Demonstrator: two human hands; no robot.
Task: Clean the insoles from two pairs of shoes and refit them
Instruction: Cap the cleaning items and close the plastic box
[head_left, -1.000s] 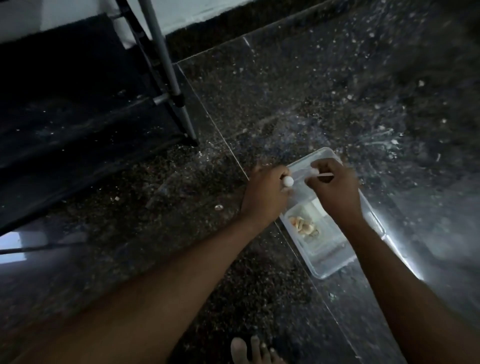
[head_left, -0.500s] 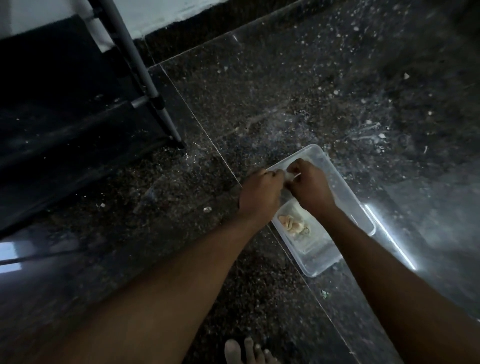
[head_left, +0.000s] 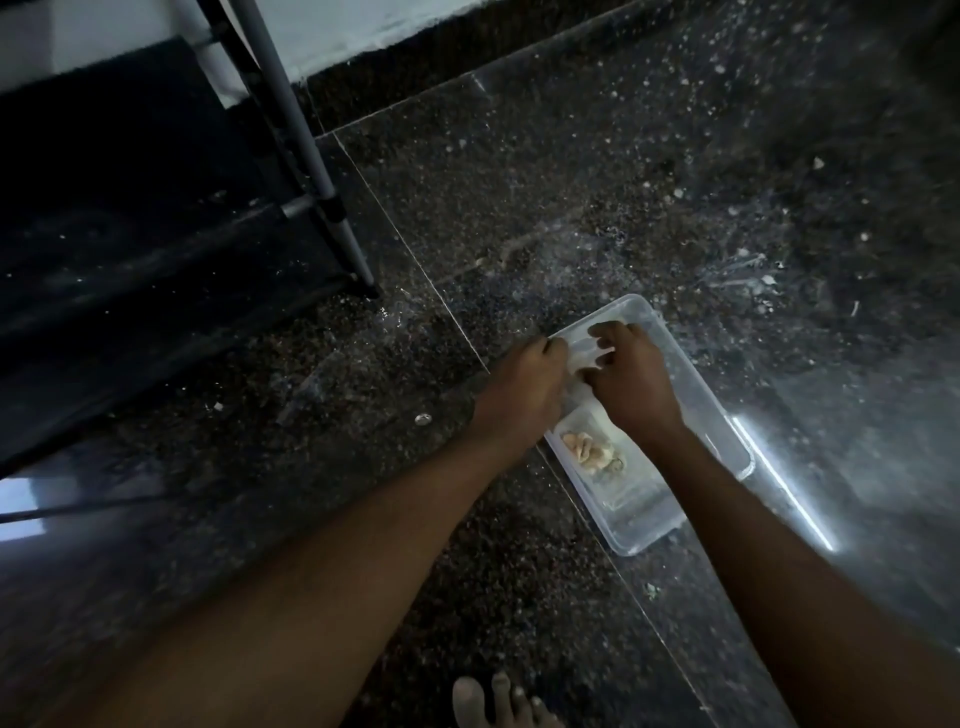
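Neither insoles nor shoes show anywhere, so the cleaning and refitting look to be all ahead; by my reading this is still the gathering of supplies. Both hands reach into the far end of a clear box on the dark floor. The left hand is curled, knuckles up, at the box's left rim; the right hand sits just beside it, fingers bent down into the box. Something pale lies between them, but it is too blurred to name, and I cannot tell whether either hand grips it. Below the wrists, nearer the person, a pale crumpled lump lies in the box. A dark rack stands well off to the left of the hands.
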